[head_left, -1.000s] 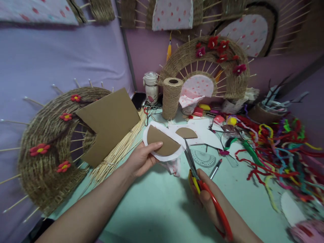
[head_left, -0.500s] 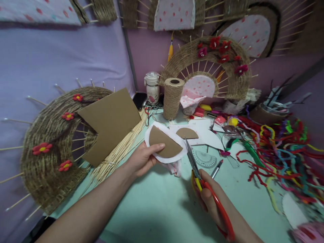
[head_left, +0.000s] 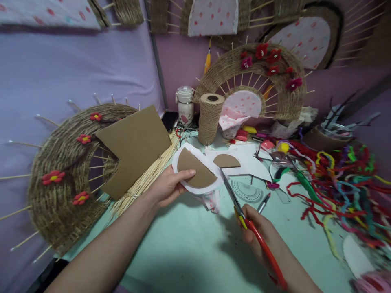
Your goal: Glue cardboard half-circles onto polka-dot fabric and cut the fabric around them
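Note:
My left hand [head_left: 171, 184] pinches a brown cardboard half-circle [head_left: 195, 170] together with the white fabric [head_left: 181, 154] that borders it all round. A spotted tail of this cloth hangs beneath. In my right hand [head_left: 255, 228] is a pair of scissors [head_left: 233, 197] with red and yellow handles, blades pointing up and left. Their tips are close to the right edge of the fabric; whether they touch it I cannot tell. Behind, a smaller cardboard half-circle [head_left: 226, 160] lies on white material [head_left: 253, 165]. A clear protractor [head_left: 247, 191] and a pen [head_left: 263, 203] lie beyond my right hand.
On the left, a woven twine arch [head_left: 61, 175] with red flowers stands behind cut cardboard [head_left: 137, 142] and thin sticks [head_left: 134, 195]. A twine spool [head_left: 210, 120], a lidded jar [head_left: 185, 106] and another flowered arch [head_left: 210, 83] stand at the back. Coloured pipe cleaners [head_left: 339, 195] are heaped right.
My left hand has shifted slightly left with the cardboard and fabric. The scissors' blades look closer together, and my right hand has moved a little to the right. The view has shifted slightly.

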The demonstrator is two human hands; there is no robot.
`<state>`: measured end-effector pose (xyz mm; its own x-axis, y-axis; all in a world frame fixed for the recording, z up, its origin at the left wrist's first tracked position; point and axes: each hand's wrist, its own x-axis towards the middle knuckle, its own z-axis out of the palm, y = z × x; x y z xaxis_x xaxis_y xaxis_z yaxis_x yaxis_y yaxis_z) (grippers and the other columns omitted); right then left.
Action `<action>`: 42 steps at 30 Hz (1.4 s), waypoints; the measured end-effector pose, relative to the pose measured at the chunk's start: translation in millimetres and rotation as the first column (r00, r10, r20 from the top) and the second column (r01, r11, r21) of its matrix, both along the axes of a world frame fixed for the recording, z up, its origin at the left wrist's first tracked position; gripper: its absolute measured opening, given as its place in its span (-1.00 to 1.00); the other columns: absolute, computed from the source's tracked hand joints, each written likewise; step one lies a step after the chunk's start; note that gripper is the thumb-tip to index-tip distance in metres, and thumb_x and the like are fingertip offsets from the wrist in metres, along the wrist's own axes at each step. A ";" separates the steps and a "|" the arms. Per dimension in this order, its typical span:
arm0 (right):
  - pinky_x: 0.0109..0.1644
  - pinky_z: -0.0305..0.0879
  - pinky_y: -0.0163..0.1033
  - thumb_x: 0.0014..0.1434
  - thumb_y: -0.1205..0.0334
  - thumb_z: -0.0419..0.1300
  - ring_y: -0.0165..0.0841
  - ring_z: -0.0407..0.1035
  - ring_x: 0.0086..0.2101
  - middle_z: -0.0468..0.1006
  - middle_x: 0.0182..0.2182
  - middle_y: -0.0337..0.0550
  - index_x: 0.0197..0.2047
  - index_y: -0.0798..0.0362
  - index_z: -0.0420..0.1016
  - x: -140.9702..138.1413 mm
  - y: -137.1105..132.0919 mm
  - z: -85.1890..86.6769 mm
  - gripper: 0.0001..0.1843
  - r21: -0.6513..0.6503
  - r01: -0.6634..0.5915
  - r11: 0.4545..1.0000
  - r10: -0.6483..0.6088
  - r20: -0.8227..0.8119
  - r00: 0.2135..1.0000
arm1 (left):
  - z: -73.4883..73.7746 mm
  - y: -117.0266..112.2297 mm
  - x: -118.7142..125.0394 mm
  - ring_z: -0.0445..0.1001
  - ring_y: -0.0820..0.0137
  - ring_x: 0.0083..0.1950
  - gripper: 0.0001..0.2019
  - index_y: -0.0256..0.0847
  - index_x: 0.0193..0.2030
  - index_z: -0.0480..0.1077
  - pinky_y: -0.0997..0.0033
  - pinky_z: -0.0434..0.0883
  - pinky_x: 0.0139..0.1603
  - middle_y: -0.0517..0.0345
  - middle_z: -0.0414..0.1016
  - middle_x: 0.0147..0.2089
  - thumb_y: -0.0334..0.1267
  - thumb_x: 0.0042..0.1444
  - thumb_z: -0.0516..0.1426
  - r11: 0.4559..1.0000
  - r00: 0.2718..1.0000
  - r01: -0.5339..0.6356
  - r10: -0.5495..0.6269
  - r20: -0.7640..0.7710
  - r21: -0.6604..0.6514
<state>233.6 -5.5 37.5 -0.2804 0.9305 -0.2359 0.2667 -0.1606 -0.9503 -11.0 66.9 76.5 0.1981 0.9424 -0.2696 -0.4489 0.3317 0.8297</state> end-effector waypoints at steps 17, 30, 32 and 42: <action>-0.48 -0.02 -0.31 -0.11 0.14 0.15 -0.43 0.11 -0.56 0.28 -0.63 -0.39 -0.40 -0.05 0.10 1.4 -2.7 2.4 -0.73 -0.015 -0.046 0.999 0.047 0.032 0.998 | 1.7 4.2 -10.0 0.58 0.15 -0.05 -0.57 -0.26 -0.03 0.45 0.19 0.52 0.03 -0.06 0.61 -0.07 -0.32 -0.09 0.34 0.999 0.999 0.037 -0.037 0.019 0.016; -0.53 -0.05 -0.34 -0.09 0.13 0.14 -0.45 0.11 -0.58 0.18 -0.60 -0.40 -0.39 -0.06 0.07 -1.9 -4.3 4.3 -0.73 -0.053 -0.067 0.996 0.069 0.030 0.997 | 0.7 2.8 -11.6 0.59 0.20 -0.07 -0.56 -0.25 -0.02 0.44 0.36 0.53 -0.10 -0.06 0.61 -0.07 -0.31 -0.09 0.36 0.994 0.994 0.106 -0.106 0.030 0.018; -0.53 0.00 -0.34 -0.10 0.16 0.15 -0.43 0.15 -0.57 0.20 -0.57 -0.38 -0.39 -0.06 0.10 -0.3 -4.9 10.3 -0.75 -0.051 -0.093 0.994 0.094 0.021 0.995 | -0.3 3.0 -13.0 0.60 0.20 -0.09 -0.57 -0.24 -0.02 0.44 0.34 0.54 -0.12 -0.05 0.62 -0.08 -0.32 -0.08 0.35 0.994 0.993 0.107 -0.108 0.052 0.005; -0.50 0.02 -0.34 -0.10 0.19 0.17 -0.42 0.15 -0.55 0.25 -0.54 -0.35 -0.38 -0.06 0.11 3.5 -2.9 18.7 -0.73 -0.012 -0.156 0.988 0.157 0.064 0.986 | 2.8 2.9 -17.3 0.61 0.19 -0.14 -0.62 -0.25 -0.04 0.44 0.24 0.58 -0.18 -0.06 0.62 -0.07 -0.34 -0.05 0.32 0.982 0.979 0.183 -0.178 0.098 -0.048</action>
<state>237.1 -8.4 56.2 -0.4064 0.8746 -0.2645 0.3497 -0.1186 -0.9293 -28.2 69.8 79.3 0.3902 0.8724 -0.2942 -0.4513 0.4598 0.7648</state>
